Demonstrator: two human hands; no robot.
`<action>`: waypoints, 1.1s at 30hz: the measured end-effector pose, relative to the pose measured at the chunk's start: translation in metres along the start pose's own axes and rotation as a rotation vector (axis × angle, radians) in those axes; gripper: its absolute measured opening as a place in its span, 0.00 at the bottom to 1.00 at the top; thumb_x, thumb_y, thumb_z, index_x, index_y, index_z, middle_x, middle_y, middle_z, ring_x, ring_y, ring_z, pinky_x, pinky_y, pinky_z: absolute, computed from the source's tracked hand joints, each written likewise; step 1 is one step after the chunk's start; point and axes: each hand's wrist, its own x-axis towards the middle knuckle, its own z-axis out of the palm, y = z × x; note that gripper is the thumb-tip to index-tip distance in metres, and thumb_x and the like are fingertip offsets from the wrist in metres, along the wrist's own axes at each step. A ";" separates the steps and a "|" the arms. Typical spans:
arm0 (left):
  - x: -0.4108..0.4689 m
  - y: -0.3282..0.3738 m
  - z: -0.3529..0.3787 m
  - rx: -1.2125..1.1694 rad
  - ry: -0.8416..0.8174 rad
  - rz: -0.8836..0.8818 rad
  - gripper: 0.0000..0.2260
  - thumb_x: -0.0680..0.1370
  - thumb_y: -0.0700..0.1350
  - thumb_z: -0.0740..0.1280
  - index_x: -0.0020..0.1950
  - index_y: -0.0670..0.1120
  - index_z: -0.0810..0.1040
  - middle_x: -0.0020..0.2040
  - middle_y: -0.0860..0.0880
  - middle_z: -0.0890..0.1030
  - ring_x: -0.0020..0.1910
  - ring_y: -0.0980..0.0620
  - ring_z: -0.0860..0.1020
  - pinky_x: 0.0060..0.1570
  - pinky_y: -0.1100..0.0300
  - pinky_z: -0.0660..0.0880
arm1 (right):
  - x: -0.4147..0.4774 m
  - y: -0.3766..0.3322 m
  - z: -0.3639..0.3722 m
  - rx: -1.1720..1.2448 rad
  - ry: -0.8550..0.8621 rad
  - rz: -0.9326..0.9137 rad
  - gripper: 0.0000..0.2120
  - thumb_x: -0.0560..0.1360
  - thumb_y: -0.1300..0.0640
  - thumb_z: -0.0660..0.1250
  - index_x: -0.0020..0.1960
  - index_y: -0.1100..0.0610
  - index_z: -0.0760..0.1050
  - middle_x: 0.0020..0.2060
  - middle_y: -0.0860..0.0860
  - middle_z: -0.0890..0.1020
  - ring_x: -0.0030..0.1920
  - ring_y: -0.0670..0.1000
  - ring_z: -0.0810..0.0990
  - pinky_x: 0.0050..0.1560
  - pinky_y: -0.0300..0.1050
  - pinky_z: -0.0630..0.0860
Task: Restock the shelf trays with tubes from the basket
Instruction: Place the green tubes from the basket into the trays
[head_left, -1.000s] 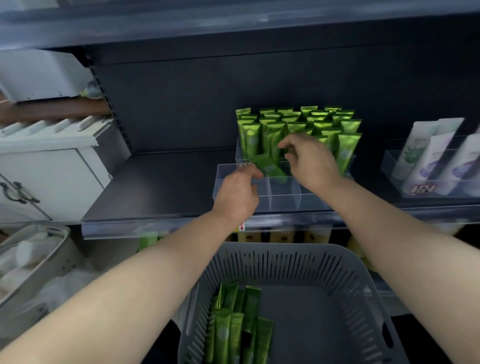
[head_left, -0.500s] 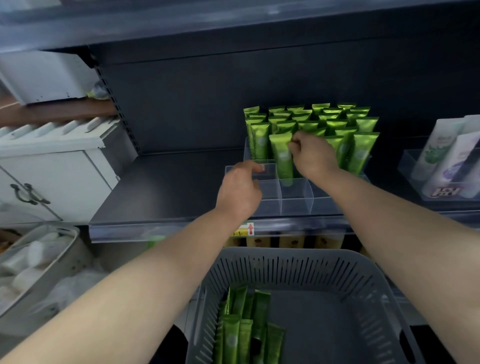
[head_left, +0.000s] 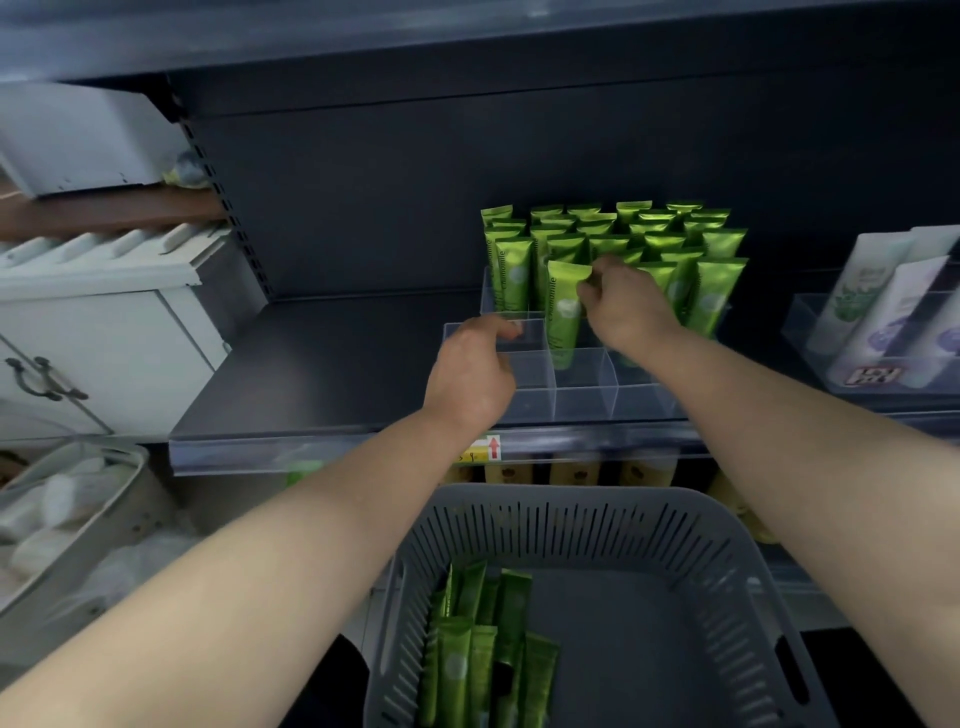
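Step in hand: seating one tube. The right hand (head_left: 623, 306) pinches the flat top edge of a green tube (head_left: 563, 312). The tube stands upright in a middle compartment of the clear tray (head_left: 582, 400) on the shelf (head_left: 337, 364), just in front of the packed rows (head_left: 623, 234).

The left hand (head_left: 470, 374) has its fingers curled over the tray's left wall; we read that as steadying it. The compartments nearer us are not yet stocked.

The basket (head_left: 571, 514) below holds a small bundle of spare tubes (head_left: 467, 654) lying along its left side.

Our judgement: restocking is well along but unfinished. The next move calls for letting go of the seated tube without tipping it, then reaching down for another.
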 end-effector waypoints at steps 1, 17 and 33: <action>-0.001 0.001 -0.001 0.004 0.001 0.002 0.16 0.77 0.34 0.61 0.63 0.45 0.75 0.62 0.47 0.76 0.61 0.50 0.75 0.55 0.60 0.74 | -0.002 0.001 -0.001 0.004 -0.002 0.003 0.13 0.81 0.55 0.58 0.60 0.63 0.70 0.48 0.59 0.79 0.46 0.57 0.77 0.41 0.45 0.70; -0.093 -0.024 0.044 0.054 -0.190 -0.036 0.14 0.76 0.34 0.63 0.61 0.44 0.76 0.59 0.46 0.79 0.58 0.48 0.77 0.58 0.55 0.74 | -0.152 0.030 0.040 -0.109 0.117 -0.259 0.09 0.77 0.59 0.64 0.56 0.56 0.76 0.51 0.54 0.79 0.52 0.56 0.77 0.44 0.50 0.75; -0.178 -0.104 0.117 0.250 -0.589 -0.268 0.20 0.75 0.31 0.62 0.66 0.43 0.73 0.63 0.42 0.76 0.61 0.46 0.74 0.60 0.55 0.73 | -0.249 0.108 0.160 -0.212 -0.857 -0.043 0.19 0.75 0.67 0.60 0.65 0.59 0.70 0.61 0.58 0.74 0.60 0.57 0.73 0.58 0.47 0.71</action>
